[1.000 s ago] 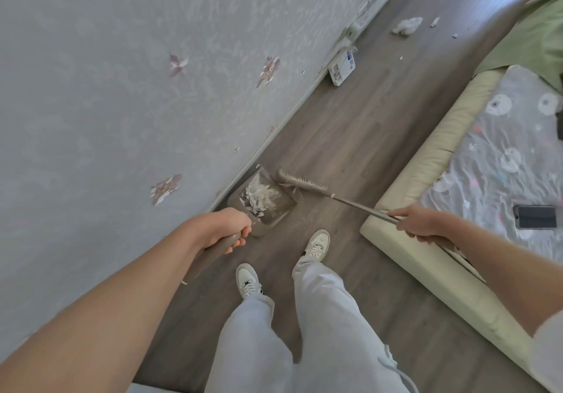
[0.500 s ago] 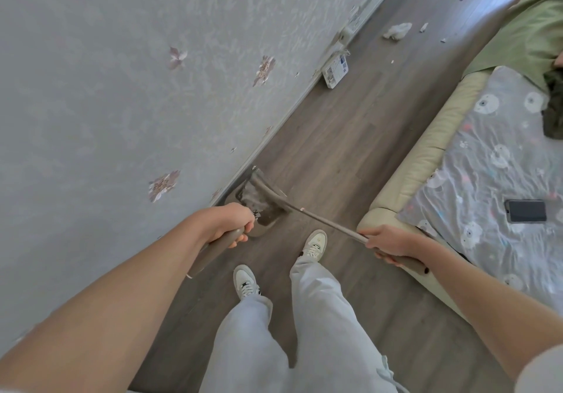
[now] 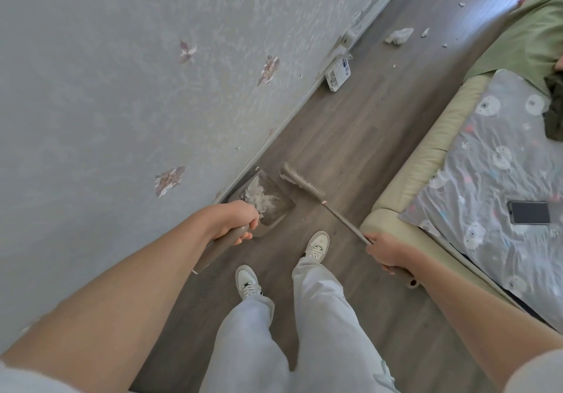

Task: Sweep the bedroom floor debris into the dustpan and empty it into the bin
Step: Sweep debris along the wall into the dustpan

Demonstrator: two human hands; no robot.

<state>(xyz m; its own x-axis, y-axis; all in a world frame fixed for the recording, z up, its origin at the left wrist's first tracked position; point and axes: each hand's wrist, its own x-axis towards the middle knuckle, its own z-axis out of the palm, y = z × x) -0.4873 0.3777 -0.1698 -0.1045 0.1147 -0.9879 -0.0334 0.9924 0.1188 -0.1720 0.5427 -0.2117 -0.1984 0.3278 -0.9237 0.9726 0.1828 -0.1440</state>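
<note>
My left hand [image 3: 233,221] grips the handle of a grey dustpan [image 3: 274,206] resting on the wood floor by the wall. White fluffy debris [image 3: 259,196] lies inside the pan. My right hand [image 3: 388,251] holds the long handle of a broom. The broom head [image 3: 301,181] sits on the floor just right of the pan's mouth, with a scrap of white debris at its far tip. Farther down the floor lie a crumpled white tissue [image 3: 399,35] and several small white scraps [image 3: 425,32].
The patterned wall [image 3: 122,72] runs along the left. A bed [image 3: 426,155] with a grey printed sheet and a phone [image 3: 530,212] takes the right side. A white box [image 3: 338,74] leans at the skirting board. My feet [image 3: 316,245] stand behind the pan.
The broom head was pushed into the dustpan half a second ago; now it has been drawn back out to the right of the pan. The dustpan stays put.
</note>
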